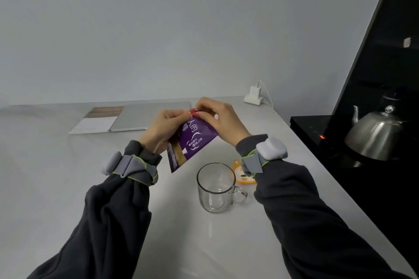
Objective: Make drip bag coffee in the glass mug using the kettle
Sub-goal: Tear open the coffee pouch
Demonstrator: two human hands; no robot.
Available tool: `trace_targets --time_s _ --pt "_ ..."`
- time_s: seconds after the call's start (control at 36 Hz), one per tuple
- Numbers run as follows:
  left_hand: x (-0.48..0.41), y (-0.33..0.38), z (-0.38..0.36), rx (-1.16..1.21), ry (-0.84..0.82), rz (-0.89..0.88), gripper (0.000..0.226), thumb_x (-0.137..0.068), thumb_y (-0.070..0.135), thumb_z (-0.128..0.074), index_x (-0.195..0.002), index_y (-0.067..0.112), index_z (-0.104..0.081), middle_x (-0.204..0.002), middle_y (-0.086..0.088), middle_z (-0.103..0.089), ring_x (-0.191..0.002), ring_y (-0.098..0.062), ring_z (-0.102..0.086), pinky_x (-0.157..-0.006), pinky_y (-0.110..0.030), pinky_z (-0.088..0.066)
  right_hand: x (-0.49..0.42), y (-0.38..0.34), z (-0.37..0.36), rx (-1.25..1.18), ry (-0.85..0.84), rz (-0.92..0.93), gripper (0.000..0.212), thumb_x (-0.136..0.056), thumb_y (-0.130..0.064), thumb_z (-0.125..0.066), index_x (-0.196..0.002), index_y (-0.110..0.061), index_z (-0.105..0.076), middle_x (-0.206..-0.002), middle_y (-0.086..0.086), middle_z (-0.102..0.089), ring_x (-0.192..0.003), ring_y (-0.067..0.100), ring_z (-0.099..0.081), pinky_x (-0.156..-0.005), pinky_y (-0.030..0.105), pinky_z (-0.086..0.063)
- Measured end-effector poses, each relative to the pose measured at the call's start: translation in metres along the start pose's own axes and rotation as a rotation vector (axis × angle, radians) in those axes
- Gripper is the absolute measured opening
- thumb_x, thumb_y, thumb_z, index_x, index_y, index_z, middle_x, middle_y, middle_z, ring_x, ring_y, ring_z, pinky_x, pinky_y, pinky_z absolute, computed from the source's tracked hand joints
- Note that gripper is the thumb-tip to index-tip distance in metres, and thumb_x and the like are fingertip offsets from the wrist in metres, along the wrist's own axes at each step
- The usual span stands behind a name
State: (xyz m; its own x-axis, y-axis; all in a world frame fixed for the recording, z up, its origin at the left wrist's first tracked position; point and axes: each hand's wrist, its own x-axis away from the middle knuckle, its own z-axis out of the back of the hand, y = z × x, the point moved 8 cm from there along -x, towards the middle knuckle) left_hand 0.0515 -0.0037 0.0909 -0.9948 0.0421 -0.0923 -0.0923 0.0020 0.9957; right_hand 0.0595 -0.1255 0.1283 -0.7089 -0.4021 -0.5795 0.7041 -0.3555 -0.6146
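Note:
A purple drip bag sachet [190, 142] with white lettering hangs in the air above the white table, tilted. My left hand [162, 129] pinches its top edge from the left, and my right hand [221, 120] pinches the same edge from the right. Below and to the right stands an empty glass mug [215, 188], upright, handle turned right. A steel kettle [374, 136] sits on a black base [317, 129] at the far right.
An orange and white coaster [243, 175] lies behind the mug, partly hidden by my right wrist. A notebook [95, 122] and a closed laptop [147, 115] lie at the back. A white plug strip [254, 95] sits by the wall. A tall black panel [385, 52] rises on the right.

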Motion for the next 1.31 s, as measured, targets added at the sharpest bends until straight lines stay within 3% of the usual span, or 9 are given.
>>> trace_targets --time_s 0.11,0.28,0.44,0.56,0.78,0.89,1.0,1.11,1.31 --pt "0.003 0.017 0.002 -0.213 0.051 -0.196 0.025 -0.090 0.021 -0.061 -0.090 -0.002 -0.070 -0.074 -0.011 -0.068 -0.057 -0.009 -0.060 -0.054 -0.017 -0.048 -0.002 0.022 0.001 -0.238 -0.046 -0.263 0.008 -0.093 -0.015 -0.058 -0.089 -0.008 -0.060 -0.071 0.007 -0.062 -0.061 0.014 -0.058 -0.059 0.024 -0.048" --pt "0.005 0.021 0.006 -0.205 0.194 -0.325 0.010 -0.087 0.014 -0.065 -0.077 0.016 -0.069 -0.074 -0.009 -0.068 -0.065 -0.014 -0.062 -0.061 -0.023 -0.050 0.001 0.028 -0.004 -0.462 -0.059 -0.482 0.003 -0.088 -0.009 -0.063 -0.088 -0.006 -0.065 -0.077 0.007 -0.067 -0.063 0.009 -0.065 -0.061 0.017 -0.053" --pt "0.002 0.023 0.007 -0.237 0.222 -0.322 0.010 -0.091 0.015 -0.058 -0.083 0.017 -0.063 -0.079 -0.003 -0.066 -0.070 -0.010 -0.060 -0.064 -0.022 -0.047 -0.003 0.025 0.005 -0.246 0.083 -0.441 0.013 -0.086 -0.016 -0.066 -0.090 -0.005 -0.072 -0.088 0.015 -0.072 -0.076 0.022 -0.067 -0.074 0.033 -0.054" --pt "0.002 0.028 0.001 -0.384 0.141 -0.349 0.008 -0.088 0.020 -0.064 -0.084 0.014 -0.063 -0.078 -0.003 -0.068 -0.068 -0.008 -0.061 -0.061 -0.019 -0.048 -0.006 0.013 0.000 -0.094 -0.005 -0.365 0.015 -0.088 -0.014 -0.063 -0.095 -0.006 -0.073 -0.091 0.012 -0.072 -0.078 0.016 -0.063 -0.069 0.021 -0.049" --pt "0.007 0.026 0.010 -0.335 0.296 -0.396 0.014 -0.086 0.015 -0.065 -0.087 0.005 -0.074 -0.081 -0.007 -0.073 -0.070 -0.010 -0.064 -0.065 -0.022 -0.052 -0.003 0.015 0.000 -0.113 0.020 -0.441 0.018 -0.088 -0.019 -0.064 -0.096 -0.005 -0.072 -0.096 0.015 -0.072 -0.080 0.022 -0.066 -0.069 0.026 -0.052" --pt "0.000 0.027 0.011 -0.445 0.227 -0.403 0.012 -0.084 0.011 -0.068 -0.095 0.008 -0.073 -0.083 -0.001 -0.071 -0.074 -0.007 -0.065 -0.072 -0.018 -0.053 -0.002 0.010 -0.004 -0.031 -0.102 -0.422 0.021 -0.093 -0.017 -0.056 -0.102 -0.005 -0.070 -0.099 0.014 -0.069 -0.089 0.026 -0.065 -0.081 0.036 -0.052" --pt "-0.003 0.036 0.009 -0.576 0.154 -0.450 0.012 -0.080 0.009 -0.071 -0.092 0.006 -0.074 -0.082 -0.002 -0.070 -0.069 0.002 -0.065 -0.068 -0.010 -0.050 -0.005 0.009 -0.008 0.051 -0.175 -0.411 0.025 -0.098 -0.016 -0.048 -0.105 -0.006 -0.069 -0.099 0.013 -0.068 -0.086 0.024 -0.062 -0.076 0.033 -0.050" --pt "0.002 0.047 0.010 -0.661 0.226 -0.579 0.008 -0.080 0.013 -0.072 -0.083 0.008 -0.076 -0.077 -0.003 -0.070 -0.070 -0.014 -0.062 -0.066 -0.024 -0.049 -0.008 0.013 -0.007 0.031 -0.111 -0.441 0.023 -0.096 -0.019 -0.049 -0.102 -0.009 -0.070 -0.098 0.014 -0.070 -0.092 0.031 -0.065 -0.084 0.043 -0.053" --pt "0.012 0.043 0.010 -0.599 0.395 -0.733 0.007 -0.081 0.013 -0.070 -0.085 0.012 -0.076 -0.083 0.006 -0.068 -0.078 0.006 -0.059 -0.075 -0.010 -0.044 -0.007 0.032 -0.009 -0.163 0.043 -0.562 0.023 -0.093 -0.018 -0.055 -0.095 -0.001 -0.071 -0.097 0.022 -0.070 -0.095 0.038 -0.065 -0.080 0.040 -0.051"
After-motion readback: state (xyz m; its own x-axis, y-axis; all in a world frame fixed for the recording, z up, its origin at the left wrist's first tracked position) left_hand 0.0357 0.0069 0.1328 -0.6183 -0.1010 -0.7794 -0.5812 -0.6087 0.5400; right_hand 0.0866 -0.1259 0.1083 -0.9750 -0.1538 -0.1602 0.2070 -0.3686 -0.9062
